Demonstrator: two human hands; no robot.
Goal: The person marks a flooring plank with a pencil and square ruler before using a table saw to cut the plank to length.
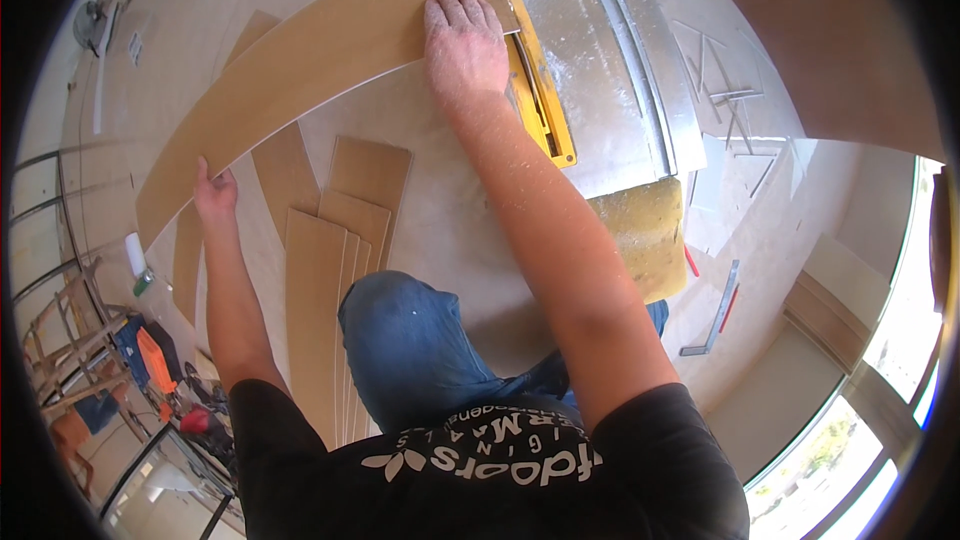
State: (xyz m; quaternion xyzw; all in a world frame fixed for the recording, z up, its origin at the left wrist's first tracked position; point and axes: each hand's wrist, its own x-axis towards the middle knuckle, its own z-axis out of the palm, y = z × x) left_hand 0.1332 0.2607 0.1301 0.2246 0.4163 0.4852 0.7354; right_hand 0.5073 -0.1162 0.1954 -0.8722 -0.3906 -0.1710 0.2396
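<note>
Step in hand, as far as I can judge: steadying a long brown board (330,50) at the metal desk (590,70), prob. lining it up or feeding it for a cut, since the yellow slotted strip (541,80) on the desk's near-left side looks like part of a saw; no blade visible, so can't be sure. Board's R end is up at the desk's L side, by the strip; the rest sticks out L over the floor (440,180), unsupported apart from the hands, AFAICT. L hand (215,195) pinches the near edge close to the far-L end, thumb on top, fingers mostly hidden under. R hand (468,45) lies on top near the R end, fingers stretched & nearly side by side, dusty; thumb's out of sight, so can't tell if it's gripping the edge or only pressing down. Next move, IMO, calls for L hand keeping the long end level w/ the desk & R hand holding the board flat and square, fingers well clear of the slot. Main risk: overhang sags or twists & the R end goes off line. More boards, a stack (315,310), lie on the floor btwn L arm & the bent knee (395,340); metal square (715,315) is on the floor to the R, w/ a red stick (730,307) next to it.
</note>
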